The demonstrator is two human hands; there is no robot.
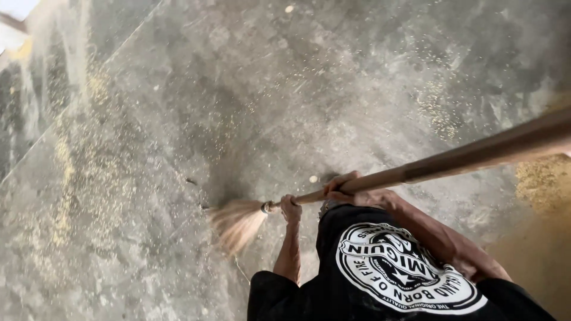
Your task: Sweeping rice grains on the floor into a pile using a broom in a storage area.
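Note:
Both my hands grip a long brown wooden broom handle that runs from the upper right down to the centre. My left hand is closed on it low down, just behind the metal collar. My right hand is wrapped around it a little higher up. The pale straw bristles are blurred and touch the grey concrete floor left of my hands. My black T-shirt with a round white print fills the bottom of the view.
Yellowish grain or husks lie scattered over the floor, thickest in a band on the left. A denser heap of grain sits at the right edge. A straight seam crosses the floor at the upper left.

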